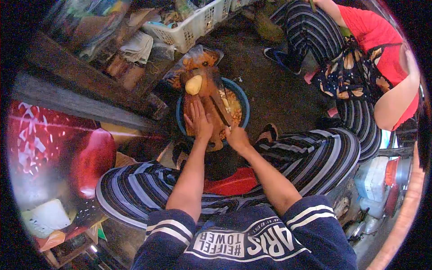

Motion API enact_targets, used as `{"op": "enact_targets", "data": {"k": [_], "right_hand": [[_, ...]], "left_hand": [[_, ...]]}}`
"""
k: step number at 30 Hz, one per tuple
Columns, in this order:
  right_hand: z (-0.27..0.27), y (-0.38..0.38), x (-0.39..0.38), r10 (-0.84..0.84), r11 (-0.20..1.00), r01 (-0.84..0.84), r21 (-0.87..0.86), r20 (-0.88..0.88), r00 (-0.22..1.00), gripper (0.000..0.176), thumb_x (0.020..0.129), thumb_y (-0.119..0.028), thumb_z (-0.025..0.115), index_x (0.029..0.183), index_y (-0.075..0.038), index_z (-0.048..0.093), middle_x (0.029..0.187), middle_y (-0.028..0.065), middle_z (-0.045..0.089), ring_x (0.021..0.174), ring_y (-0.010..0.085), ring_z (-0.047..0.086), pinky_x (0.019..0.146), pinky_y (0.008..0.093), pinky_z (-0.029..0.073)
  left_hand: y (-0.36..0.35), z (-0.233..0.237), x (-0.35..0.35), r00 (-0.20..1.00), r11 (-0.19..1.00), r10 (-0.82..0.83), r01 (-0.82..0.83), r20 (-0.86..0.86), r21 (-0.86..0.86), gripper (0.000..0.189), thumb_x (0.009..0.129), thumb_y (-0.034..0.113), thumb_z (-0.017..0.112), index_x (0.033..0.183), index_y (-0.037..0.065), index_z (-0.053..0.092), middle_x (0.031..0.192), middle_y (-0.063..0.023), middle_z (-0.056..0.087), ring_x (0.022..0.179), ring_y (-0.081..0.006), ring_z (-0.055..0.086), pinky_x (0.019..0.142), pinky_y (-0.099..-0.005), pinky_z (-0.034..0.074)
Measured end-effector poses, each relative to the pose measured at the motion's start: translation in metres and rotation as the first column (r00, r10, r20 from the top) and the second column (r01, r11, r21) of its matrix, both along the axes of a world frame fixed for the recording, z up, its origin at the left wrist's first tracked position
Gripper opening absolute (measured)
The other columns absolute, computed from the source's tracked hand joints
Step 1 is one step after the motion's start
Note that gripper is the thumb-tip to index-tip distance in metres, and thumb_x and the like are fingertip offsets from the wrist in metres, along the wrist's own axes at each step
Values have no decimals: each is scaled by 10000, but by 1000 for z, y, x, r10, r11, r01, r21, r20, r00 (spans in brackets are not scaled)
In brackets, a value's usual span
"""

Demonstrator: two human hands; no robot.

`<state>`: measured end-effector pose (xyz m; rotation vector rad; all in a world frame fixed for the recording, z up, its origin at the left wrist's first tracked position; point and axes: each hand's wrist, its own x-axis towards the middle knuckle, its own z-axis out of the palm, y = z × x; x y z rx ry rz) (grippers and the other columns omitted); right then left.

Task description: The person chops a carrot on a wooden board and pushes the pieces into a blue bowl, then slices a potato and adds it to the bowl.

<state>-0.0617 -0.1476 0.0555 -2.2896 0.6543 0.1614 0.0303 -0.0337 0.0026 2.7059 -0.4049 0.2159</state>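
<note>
A wooden chopping board [208, 85] lies across a blue basin [247, 110]. My left hand [198, 120] rests flat on the board with its fingers stretched out and holds nothing. Just beyond its fingertips is a pale yellow peeled piece [193, 84], perhaps a potato. My right hand [237, 138] is closed round the handle of a knife [220, 110], whose dark blade points away from me along the right side of the board. White cut slivers [224, 100] lie beside the blade. Small chopped orange-yellow pieces [235, 108] show in the basin under the board.
Behind the basin is a plastic-covered tray [194, 61] with orange-brown contents. A white plastic crate [191, 32] stands further back. Wooden beams [90, 101] run along the left. Another person in a red top [375, 29] sits at the right. Plastic containers [374, 180] stand at the lower right.
</note>
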Motion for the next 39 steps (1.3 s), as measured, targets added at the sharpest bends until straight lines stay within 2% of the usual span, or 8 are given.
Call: {"op": "enact_targets", "data": {"k": [6, 18, 20, 27, 29, 35, 37, 39], "right_hand": [[-26, -18, 8, -9, 999, 16, -39, 158, 987, 356, 832, -280, 468, 769, 54, 572, 705, 262, 568, 711, 423, 562, 602, 472, 449], [29, -33, 16, -22, 964, 14, -267, -29, 999, 337, 814, -281, 479, 936, 31, 508, 788, 243, 591, 773, 406, 573, 689, 483, 452], [31, -33, 16, 40, 966, -41, -255, -10, 999, 299, 805, -226, 477, 965, 27, 477, 803, 243, 590, 773, 407, 576, 696, 488, 453], [55, -40, 23, -15, 964, 29, -265, 55, 998, 239, 775, -152, 497, 920, 38, 502, 816, 238, 595, 790, 384, 587, 700, 471, 466], [70, -48, 21, 46, 949, -71, -307, -89, 995, 255, 754, -159, 523, 905, 46, 518, 826, 237, 596, 794, 378, 590, 696, 453, 475], [85, -67, 27, 58, 955, -70, -287, -51, 997, 324, 727, -244, 569, 899, 28, 541, 810, 244, 597, 783, 383, 589, 713, 449, 475], [85, -64, 29, 67, 963, -74, -258, -34, 997, 341, 730, -257, 571, 915, 27, 542, 811, 247, 596, 781, 382, 588, 720, 449, 472], [83, -51, 35, 17, 991, -9, -135, 54, 998, 365, 737, -277, 571, 925, 36, 550, 818, 256, 592, 764, 388, 584, 701, 441, 470]], "left_hand": [[11, 0, -15, 1000, 993, -7, 8, -4, 117, 587, 860, 246, 400, 1357, 49, 156, 1425, -90, 127, 1317, -259, 86, 1028, -523, 26], [0, 12, -25, 989, 976, 143, -134, -44, 173, 549, 876, 272, 368, 1362, 97, 181, 1422, -110, 128, 1311, -294, 83, 1026, -521, 36], [-13, 23, -18, 974, 945, -191, 215, 119, -248, 454, 877, 270, 392, 1312, 150, 339, 1411, -130, 154, 1300, -332, 101, 1016, -540, 58], [-55, 60, -10, 875, 870, -477, 483, 86, -98, 316, 874, 284, 416, 1151, 190, 537, 1387, -149, 207, 1279, -339, 163, 1006, -549, 81], [-57, 53, 3, 927, 938, -327, 342, 183, -62, 331, 831, 260, 494, 1138, 142, 528, 1360, -162, 254, 1262, -340, 197, 998, -556, 99], [-6, 22, 84, 948, 961, 63, 27, 312, -274, 480, 644, 177, 676, 1072, 45, 503, 1208, -173, 417, 1137, -362, 347, 934, -493, 266], [8, 20, 97, 964, 935, 260, -235, 61, -267, 519, 612, 164, 694, 1067, 47, 473, 1124, -178, 465, 1057, -366, 409, 863, -474, 346], [16, 16, 107, 980, 948, 199, -193, -5, -254, 529, 599, 158, 702, 1052, 47, 453, 1106, -180, 469, 1031, -365, 425, 836, -486, 362]]}}
